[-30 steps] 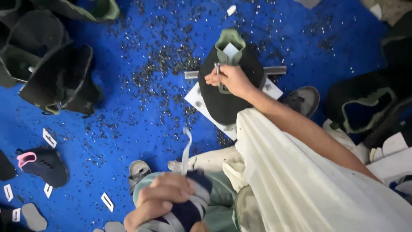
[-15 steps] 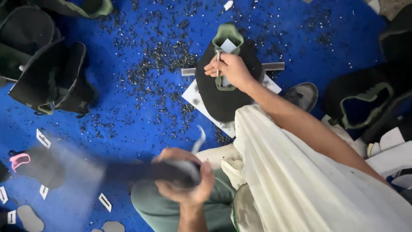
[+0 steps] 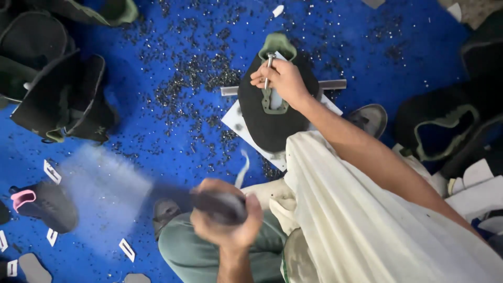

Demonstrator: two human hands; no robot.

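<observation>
Swung lower, hammer point(image 3: 217, 205) sits inside left grip point(image 3: 228, 222).

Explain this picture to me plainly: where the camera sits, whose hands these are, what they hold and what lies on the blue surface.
There is one view, from a camera worn on a person's head, looking down past their pale clothing at their own two bare hands. No machine is involved.

The right hand holds a thin metal punch upright against a dark shoe upper, which lies on a white board with a metal bar across it. The left hand grips the handle of a tool that is blurred by motion, so its head cannot be made out.

The blue floor covering is strewn with tiny dark punched-out bits. More dark shoe uppers are piled at the left and right edges, and small white tags lie at lower left.
</observation>
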